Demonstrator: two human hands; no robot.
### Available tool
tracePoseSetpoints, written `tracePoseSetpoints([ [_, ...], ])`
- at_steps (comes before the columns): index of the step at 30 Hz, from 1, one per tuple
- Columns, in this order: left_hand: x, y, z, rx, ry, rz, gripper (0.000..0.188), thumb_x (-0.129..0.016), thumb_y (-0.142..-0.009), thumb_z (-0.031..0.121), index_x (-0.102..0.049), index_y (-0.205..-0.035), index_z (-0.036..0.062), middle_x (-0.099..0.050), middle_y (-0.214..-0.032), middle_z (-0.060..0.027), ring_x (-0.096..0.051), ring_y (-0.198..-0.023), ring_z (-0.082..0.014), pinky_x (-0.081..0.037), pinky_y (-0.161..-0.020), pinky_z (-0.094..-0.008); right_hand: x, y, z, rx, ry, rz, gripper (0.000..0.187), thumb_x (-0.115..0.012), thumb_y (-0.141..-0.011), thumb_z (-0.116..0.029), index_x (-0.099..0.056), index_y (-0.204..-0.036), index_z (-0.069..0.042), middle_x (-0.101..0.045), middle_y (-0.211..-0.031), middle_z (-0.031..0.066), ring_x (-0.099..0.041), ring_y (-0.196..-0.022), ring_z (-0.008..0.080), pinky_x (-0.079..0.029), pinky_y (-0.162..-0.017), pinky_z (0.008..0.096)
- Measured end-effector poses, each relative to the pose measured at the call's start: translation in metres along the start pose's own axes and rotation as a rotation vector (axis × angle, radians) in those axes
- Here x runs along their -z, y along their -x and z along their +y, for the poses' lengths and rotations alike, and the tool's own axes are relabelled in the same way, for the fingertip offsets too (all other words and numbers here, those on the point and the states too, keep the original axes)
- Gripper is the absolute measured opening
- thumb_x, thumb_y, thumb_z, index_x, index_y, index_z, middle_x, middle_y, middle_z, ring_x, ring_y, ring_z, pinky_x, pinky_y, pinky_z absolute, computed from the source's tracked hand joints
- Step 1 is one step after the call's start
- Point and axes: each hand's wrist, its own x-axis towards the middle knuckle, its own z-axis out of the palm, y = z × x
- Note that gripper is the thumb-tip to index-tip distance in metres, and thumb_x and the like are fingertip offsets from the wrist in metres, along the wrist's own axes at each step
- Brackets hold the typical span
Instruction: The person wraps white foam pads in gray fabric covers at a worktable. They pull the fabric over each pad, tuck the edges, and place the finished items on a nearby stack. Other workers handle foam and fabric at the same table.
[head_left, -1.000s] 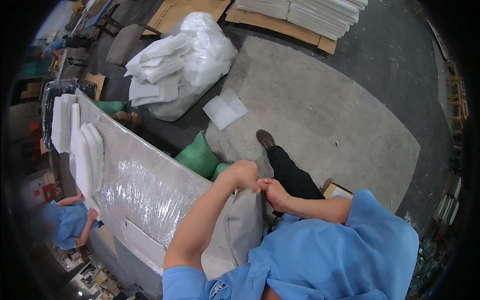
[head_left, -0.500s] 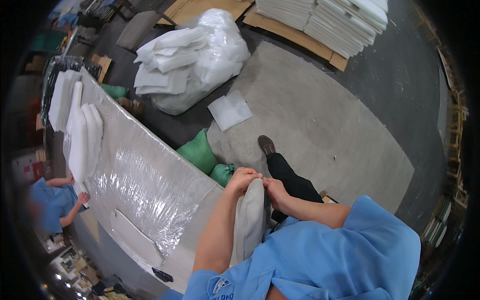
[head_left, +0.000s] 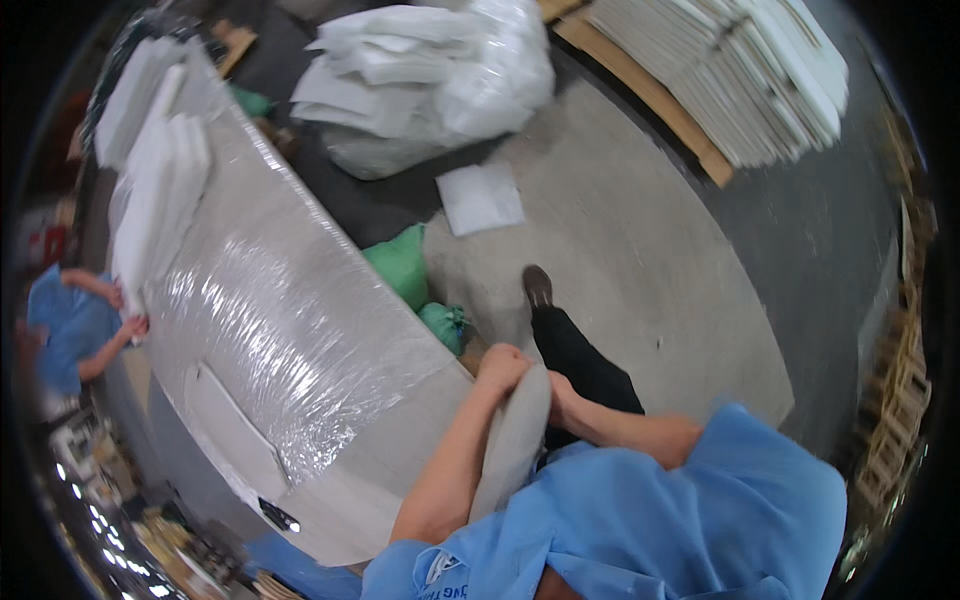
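A light grey fabric cushion or padded cover (head_left: 517, 432) stands on edge in front of my body, its rounded tip facing away from me. My left hand (head_left: 504, 368) is closed at its left side near that tip. On the other side my right hand (head_left: 562, 397) curls against it, its fingers mostly hidden behind the fabric. A plastic-covered table (head_left: 300, 300) lies to the left of my left forearm.
White padding sheets (head_left: 165, 190) lie at the table's far left, where a co-worker's hands (head_left: 133, 312) hold one. A flat white panel (head_left: 235, 425) and dark phone-like object (head_left: 279, 514) lie nearby. Green sacks (head_left: 400, 265), a bagged foam pile (head_left: 470, 90) and stacked white sheets (head_left: 740, 80) stand beyond.
The view has swung, so the surroundings sit differently. My fingertips met at the cushion's tip before; now the hands are at its two sides and the tip shows between them.
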Motion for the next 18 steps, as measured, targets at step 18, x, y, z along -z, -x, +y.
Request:
tracePoseSetpoints([
  [18, -0.001, 0.019, 0.024, 0.011, 0.062, 0.058, 0.029, -0.07, -0.076, 0.014, -0.081, -0.099, 0.0017, -0.077, -0.109, -0.0227, -0.075, -0.104, -0.0361, -0.059, -0.089, -0.0485, 0.001, -0.057, -0.038, 0.07, 0.438, 0.084, 0.02, -0.063, -0.101, -0.026, -0.073, -0.102, -0.009, -0.073, -0.092, 0.0063, -0.072, -0.081, 0.0204, -0.059, -0.082, 0.0385],
])
